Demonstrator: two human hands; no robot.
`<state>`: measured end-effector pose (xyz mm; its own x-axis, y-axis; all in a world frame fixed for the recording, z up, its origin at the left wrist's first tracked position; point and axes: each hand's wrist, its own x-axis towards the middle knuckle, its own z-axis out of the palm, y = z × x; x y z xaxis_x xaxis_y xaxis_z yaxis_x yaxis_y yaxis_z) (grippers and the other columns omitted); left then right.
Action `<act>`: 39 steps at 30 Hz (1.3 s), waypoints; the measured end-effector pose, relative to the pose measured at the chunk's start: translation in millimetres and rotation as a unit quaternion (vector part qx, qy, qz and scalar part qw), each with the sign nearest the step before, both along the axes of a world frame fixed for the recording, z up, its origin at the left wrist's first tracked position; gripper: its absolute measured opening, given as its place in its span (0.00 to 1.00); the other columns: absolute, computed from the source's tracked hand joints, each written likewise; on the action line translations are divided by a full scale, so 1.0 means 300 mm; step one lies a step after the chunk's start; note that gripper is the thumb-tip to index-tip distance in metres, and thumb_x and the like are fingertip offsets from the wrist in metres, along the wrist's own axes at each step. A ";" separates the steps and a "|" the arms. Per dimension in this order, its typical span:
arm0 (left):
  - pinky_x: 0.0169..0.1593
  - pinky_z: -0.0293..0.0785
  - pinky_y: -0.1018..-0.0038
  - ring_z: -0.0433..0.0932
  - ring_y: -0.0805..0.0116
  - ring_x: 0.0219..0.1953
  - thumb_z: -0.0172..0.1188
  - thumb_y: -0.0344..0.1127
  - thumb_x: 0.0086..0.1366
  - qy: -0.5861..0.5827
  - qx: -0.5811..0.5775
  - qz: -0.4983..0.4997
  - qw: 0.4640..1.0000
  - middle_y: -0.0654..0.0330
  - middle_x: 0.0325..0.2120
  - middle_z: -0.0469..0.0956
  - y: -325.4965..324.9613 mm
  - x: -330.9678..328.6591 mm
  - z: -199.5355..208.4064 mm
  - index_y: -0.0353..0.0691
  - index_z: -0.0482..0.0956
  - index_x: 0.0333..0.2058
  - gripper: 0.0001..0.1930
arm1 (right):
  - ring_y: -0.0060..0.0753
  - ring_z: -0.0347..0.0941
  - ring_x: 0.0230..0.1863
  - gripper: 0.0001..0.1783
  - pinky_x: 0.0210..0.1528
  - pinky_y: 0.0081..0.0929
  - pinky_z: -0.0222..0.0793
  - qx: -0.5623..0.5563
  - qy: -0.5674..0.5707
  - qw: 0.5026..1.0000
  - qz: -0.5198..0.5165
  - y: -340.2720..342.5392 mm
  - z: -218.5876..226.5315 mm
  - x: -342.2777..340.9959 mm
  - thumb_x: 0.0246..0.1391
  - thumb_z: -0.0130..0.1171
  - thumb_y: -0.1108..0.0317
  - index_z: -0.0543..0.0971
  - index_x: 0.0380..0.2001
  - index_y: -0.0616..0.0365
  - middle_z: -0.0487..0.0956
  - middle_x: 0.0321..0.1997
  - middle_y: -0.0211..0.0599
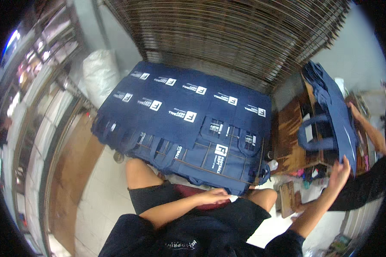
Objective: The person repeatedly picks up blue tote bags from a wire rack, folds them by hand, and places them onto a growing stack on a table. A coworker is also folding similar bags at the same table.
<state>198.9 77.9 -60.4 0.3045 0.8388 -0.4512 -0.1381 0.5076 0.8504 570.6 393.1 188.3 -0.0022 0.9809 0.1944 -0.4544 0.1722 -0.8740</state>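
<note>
Dark shirt cloth with pale printing lies closest to the camera, above black shorts and the wearer's bare knees. Just past the lap, the left hand is bent with its fingers drawn together, a small white piece at their tips, near the front edge of a broad pile of navy bags. White printed squares and lettering repeat across the flat top of that pile; along its near side, loop handles show and thin brownish bars cross the cloth. Out to the person's right, the right hand is raised, its fingertips at the lower edge of an upright navy bag with a wide loop handle; blur keeps me from telling whether either hand is truly pinching what it meets. That bag stands beside a brown wooden table. On its far side, a co-worker's hand reaches to the same cloth, with the forearm running back to the right. Behind the pile rises a rack of thin brown rods, and a white sack stands at its left.
</note>
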 end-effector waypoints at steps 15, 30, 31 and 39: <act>0.52 0.67 0.60 0.69 0.61 0.53 0.30 0.79 0.53 -0.699 -0.038 -0.081 0.710 0.60 0.51 0.69 0.047 0.075 0.402 0.52 0.60 0.61 0.47 | 0.41 0.69 0.47 0.48 0.51 0.32 0.68 -0.006 -0.215 0.970 0.115 -0.606 0.217 -0.563 0.27 0.53 0.66 0.57 0.60 0.65 0.68 0.50 0.46; 0.26 0.73 0.85 0.71 0.80 0.34 0.51 0.18 0.58 -0.204 0.204 0.419 0.861 0.58 0.60 0.56 0.100 -0.491 0.504 0.52 0.48 0.64 0.39 | 0.35 0.71 0.46 0.40 0.50 0.29 0.70 -0.038 -0.208 0.918 0.334 -0.372 0.106 -1.130 0.30 0.48 0.75 0.64 0.57 0.61 0.72 0.48 0.39; 0.26 0.72 0.85 0.71 0.79 0.34 0.52 0.18 0.57 -0.175 0.238 0.432 0.852 0.57 0.58 0.60 0.108 -0.511 0.501 0.53 0.49 0.64 0.39 | 0.34 0.70 0.47 0.40 0.51 0.29 0.68 -0.030 -0.223 0.924 0.310 -0.358 0.060 -1.125 0.30 0.48 0.75 0.64 0.57 0.61 0.72 0.48 0.39; 0.28 0.73 0.79 0.74 0.76 0.38 0.53 0.17 0.56 0.191 0.152 0.470 0.848 0.47 0.50 0.71 0.258 -0.609 0.100 0.50 0.58 0.60 0.34 | 0.36 0.67 0.53 0.39 0.55 0.28 0.61 -0.115 -0.321 0.921 0.190 -0.299 -0.573 -1.137 0.45 0.49 0.85 0.53 0.63 0.59 0.68 0.56 0.43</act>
